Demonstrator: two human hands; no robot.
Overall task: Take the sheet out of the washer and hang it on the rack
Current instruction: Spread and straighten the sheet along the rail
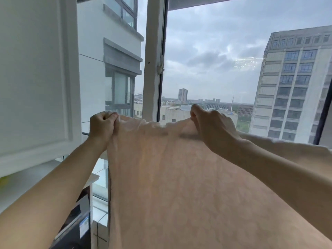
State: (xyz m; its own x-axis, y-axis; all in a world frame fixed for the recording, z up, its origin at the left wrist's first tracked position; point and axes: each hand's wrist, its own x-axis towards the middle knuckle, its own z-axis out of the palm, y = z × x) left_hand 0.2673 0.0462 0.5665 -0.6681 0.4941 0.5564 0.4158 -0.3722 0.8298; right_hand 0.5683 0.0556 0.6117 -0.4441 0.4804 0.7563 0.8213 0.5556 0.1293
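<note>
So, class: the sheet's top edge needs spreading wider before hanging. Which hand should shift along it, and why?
Right, probably. The left hand grips the sheet at its corner, while the right hand pinches partway along the top edge, with more cloth trailing beyond its forearm.

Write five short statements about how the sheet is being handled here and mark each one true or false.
1. The left hand and the right hand both grip the top edge of the sheet. True.
2. The sheet is dark blue. False: it is a pale pinkish beige.
3. The sheet is held up in front of a window. True.
4. The white cabinet is on the person's right. False: it is on the left.
5. The right hand is open and touches nothing. False: its fingers pinch the sheet's edge.
</note>
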